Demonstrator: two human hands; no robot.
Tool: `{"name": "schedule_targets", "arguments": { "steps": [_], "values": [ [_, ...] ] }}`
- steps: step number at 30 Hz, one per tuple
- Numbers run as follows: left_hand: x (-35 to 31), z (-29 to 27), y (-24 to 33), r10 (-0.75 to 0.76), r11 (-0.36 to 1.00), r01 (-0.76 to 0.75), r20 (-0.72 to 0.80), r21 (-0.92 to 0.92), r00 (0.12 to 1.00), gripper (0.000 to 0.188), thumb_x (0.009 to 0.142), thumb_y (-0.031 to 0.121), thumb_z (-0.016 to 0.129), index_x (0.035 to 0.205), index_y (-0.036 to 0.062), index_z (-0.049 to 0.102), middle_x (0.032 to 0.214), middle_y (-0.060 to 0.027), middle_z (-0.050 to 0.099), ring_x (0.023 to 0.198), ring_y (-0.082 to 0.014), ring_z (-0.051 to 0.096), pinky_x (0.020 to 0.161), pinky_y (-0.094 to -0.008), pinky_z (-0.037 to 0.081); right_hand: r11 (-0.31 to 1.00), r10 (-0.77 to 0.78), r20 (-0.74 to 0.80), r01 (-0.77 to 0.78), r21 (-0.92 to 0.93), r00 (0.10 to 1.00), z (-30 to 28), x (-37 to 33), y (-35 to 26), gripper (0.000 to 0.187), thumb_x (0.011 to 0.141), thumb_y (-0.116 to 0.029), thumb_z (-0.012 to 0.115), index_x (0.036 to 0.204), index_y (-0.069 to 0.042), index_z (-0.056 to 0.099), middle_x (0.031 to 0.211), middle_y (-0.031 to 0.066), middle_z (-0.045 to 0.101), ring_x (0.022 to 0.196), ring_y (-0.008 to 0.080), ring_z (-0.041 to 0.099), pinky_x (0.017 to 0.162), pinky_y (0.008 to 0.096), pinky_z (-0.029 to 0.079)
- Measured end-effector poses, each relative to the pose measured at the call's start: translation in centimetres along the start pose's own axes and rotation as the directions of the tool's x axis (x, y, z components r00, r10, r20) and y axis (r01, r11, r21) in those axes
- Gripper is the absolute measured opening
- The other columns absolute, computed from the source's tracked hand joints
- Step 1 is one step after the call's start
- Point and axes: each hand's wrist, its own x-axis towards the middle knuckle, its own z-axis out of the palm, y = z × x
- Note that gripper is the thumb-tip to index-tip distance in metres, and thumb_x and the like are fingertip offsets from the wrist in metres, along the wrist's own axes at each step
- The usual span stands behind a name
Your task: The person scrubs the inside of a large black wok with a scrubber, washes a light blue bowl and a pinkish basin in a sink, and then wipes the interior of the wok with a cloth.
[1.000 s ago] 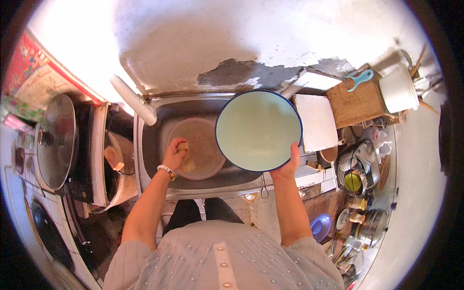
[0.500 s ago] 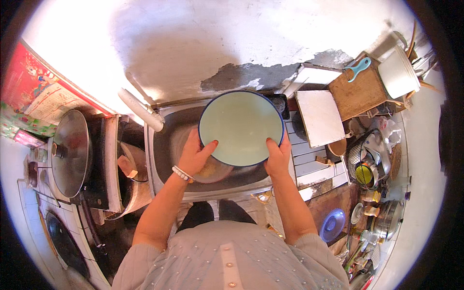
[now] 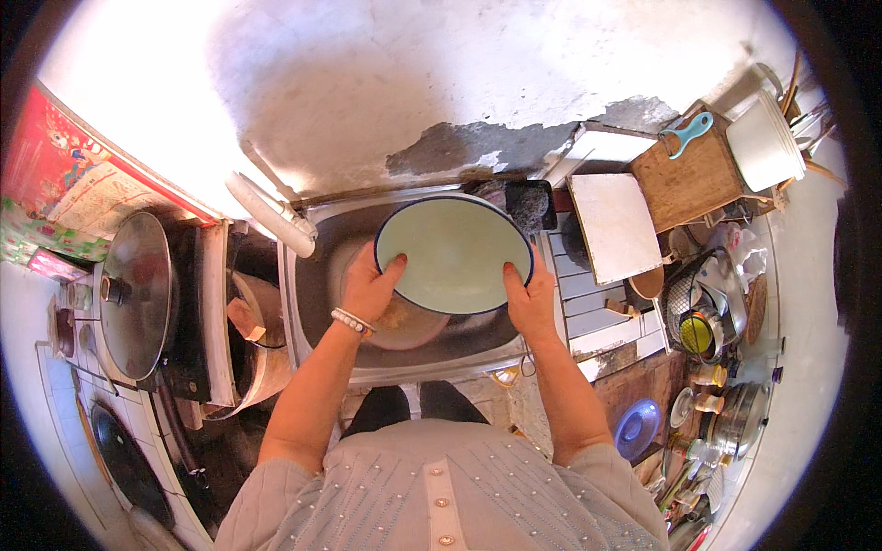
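A pale green enamel plate (image 3: 455,253) with a dark blue rim is held over the metal sink (image 3: 303,331). My left hand (image 3: 370,283), with a beaded bracelet at the wrist, grips its left edge, thumb on top. My right hand (image 3: 531,298) grips the right edge in the same way. The fingers of both hands are mostly hidden beneath the plate. It is tilted, so its face looks oval. Below it in the sink, a round pan or basin (image 3: 413,326) shows only in part.
The white faucet (image 3: 271,216) reaches over the sink's left side. Behind the sink's right end sits a black tray (image 3: 530,204). To the right are a white board (image 3: 614,228), a blue peeler (image 3: 687,135) and a wire basket (image 3: 694,308). A lidded wok (image 3: 138,294) stands at left.
The plate has tilted, its face going from nearly round to a flatter oval. Its far edge has come nearer, uncovering more of the black tray. Both hands keep their grip.
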Motion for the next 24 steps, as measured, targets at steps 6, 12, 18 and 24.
{"name": "schedule_targets", "arguments": {
  "steps": [6,12,18,24],
  "values": [
    [-0.2,0.5,1.8,0.250,0.900,-0.203,-0.075,0.386,0.965,0.020,0.083,0.017,0.054,0.095,0.0005,0.058,0.088,-0.0145,0.059,0.080,-0.0289,0.058,0.071,-0.0340,0.046,0.999,-0.010,-0.126,0.004,-0.052,0.992,0.3,-0.4,1.0,0.023,0.084,-0.010,0.051,0.104,-0.001,0.055,0.081,0.0157,0.063,0.076,0.0230,0.062,0.068,0.0322,0.047],
    [-0.2,-0.4,1.7,0.490,0.769,-0.430,-0.005,0.473,0.872,0.019,0.079,0.012,0.057,0.093,-0.0005,0.059,0.091,-0.0147,0.057,0.081,-0.0318,0.057,0.071,-0.0358,0.046,0.999,0.049,0.103,-0.048,-0.008,0.993,-0.2,-0.9,3.1,0.015,0.084,-0.009,0.052,0.097,-0.002,0.054,0.075,0.0133,0.061,0.069,0.0203,0.061,0.063,0.0306,0.046],
    [-0.5,-1.7,-0.4,0.388,0.812,-0.378,0.071,0.445,0.919,0.026,0.076,0.017,0.063,0.095,0.0006,0.059,0.097,-0.0140,0.054,0.087,-0.0313,0.055,0.074,-0.0360,0.046,0.985,0.122,0.128,-0.104,-0.141,0.984,0.5,-1.9,4.0,0.022,0.081,-0.006,0.053,0.103,-0.005,0.053,0.074,0.0185,0.058,0.073,0.0218,0.062,0.067,0.0345,0.046],
    [-0.7,-4.0,-6.6,0.002,0.970,-0.017,0.062,0.241,0.998,0.039,0.079,0.030,0.064,0.107,0.0032,0.056,0.104,-0.0118,0.053,0.100,-0.0230,0.051,0.088,-0.0332,0.040,0.649,0.614,0.199,-0.632,0.422,0.764,2.2,-2.5,5.1,0.034,0.071,-0.001,0.050,0.105,0.002,0.050,0.087,0.0144,0.060,0.063,0.0262,0.060,0.045,0.0310,0.047]
  ]
}}
